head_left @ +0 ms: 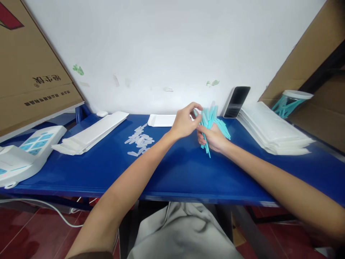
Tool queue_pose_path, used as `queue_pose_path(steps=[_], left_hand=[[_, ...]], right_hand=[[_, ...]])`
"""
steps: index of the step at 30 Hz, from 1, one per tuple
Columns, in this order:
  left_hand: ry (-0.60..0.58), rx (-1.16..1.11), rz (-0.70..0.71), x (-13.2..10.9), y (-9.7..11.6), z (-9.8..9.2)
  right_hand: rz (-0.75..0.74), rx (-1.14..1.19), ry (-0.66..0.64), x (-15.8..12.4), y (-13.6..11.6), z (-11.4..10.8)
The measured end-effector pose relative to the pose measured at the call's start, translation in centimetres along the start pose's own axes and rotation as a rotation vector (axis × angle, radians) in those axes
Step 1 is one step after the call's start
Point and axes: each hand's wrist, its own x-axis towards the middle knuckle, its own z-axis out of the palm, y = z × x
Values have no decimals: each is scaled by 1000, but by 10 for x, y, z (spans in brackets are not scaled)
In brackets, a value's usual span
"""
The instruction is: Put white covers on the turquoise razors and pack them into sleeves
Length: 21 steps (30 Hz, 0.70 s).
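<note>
My right hand (212, 137) is closed round a bundle of thin turquoise sticks (211, 114), some with translucent, cap-like ends pointing up. Their lower ends stick out beneath the fist. Close against the bundle's upper left, my left hand (185, 120) has thumb and fingers curled together at one turquoise stick (196, 112); how firmly it is pinched is blurred. More turquoise sticks (223, 128) lie on the table just behind my right hand. To the left of my left forearm, a loose pile of small translucent sleeves (140, 139) is spread on the blue tabletop (172, 172).
White envelopes (94, 131) lie at left beside a white device with blue panels (40, 142). A white tray (161, 120) is at the wall. At right are a phone-like black screen (237, 101), stacked white bags (272, 126) and a tub of turquoise sticks (285, 104). Cardboard (35, 54) stands left.
</note>
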Motion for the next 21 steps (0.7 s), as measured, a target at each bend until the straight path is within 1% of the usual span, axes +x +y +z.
queue_pose_path(steps=[3, 6, 8, 11, 14, 17, 19, 21], left_hand=[[-16, -13, -1, -1, 0, 1], [-8, -53, 14, -4, 6, 4], [-2, -97, 39, -6, 14, 7], [18, -132, 75, -9, 25, 13], [49, -115, 102, -10, 28, 17], [76, -61, 137, -11, 23, 20], [69, -13, 167, -13, 18, 21], [48, 24, 193, -14, 14, 22]], right_hand=[[-71, -95, 14, 2, 4, -4], [-205, -226, 46, 3, 3, -6], [-285, -304, 90, 2, 0, -4], [-372, -348, 180, 2, -5, -1], [-447, -361, 239, 3, -4, 2], [-471, -400, 228, 5, 3, 1], [-468, -420, 186, 6, 8, 0], [-450, -437, 116, 6, 12, -1]])
